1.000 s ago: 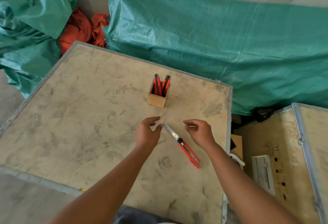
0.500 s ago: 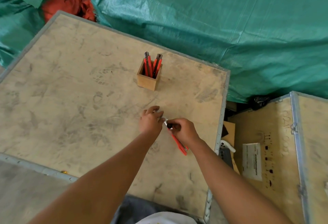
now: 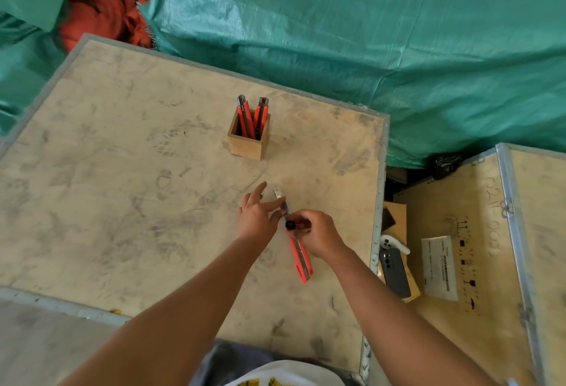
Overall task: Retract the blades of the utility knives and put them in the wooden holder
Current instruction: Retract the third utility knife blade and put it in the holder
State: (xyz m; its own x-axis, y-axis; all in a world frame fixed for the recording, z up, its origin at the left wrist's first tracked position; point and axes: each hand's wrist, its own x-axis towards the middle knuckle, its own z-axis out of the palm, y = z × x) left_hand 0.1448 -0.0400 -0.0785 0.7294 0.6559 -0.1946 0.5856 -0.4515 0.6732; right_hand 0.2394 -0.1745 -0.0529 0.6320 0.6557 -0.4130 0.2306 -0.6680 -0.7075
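Note:
A red utility knife point(image 3: 299, 258) lies on the plywood crate top point(image 3: 122, 202), its silver blade point(image 3: 280, 197) extended toward the far side. My right hand point(image 3: 315, 234) pinches the knife at its black slider knob point(image 3: 289, 225). My left hand point(image 3: 258, 215) rests beside the blade with fingers spread, fingertips touching the blade's base. Farther back stands a small wooden holder point(image 3: 247, 143) with two red utility knives point(image 3: 252, 117) upright in it.
Green tarpaulin point(image 3: 367, 33) covers bulk behind the crate, with orange cloth point(image 3: 101, 15) at the back left. A second crate point(image 3: 477, 248) sits to the right; in the gap lie a dark phone point(image 3: 395, 272) and a white controller point(image 3: 393, 243).
Both hands closed in on the lying knife: my right hand took hold at the slider knob and my left hand came against the blade. The camera view shifted.

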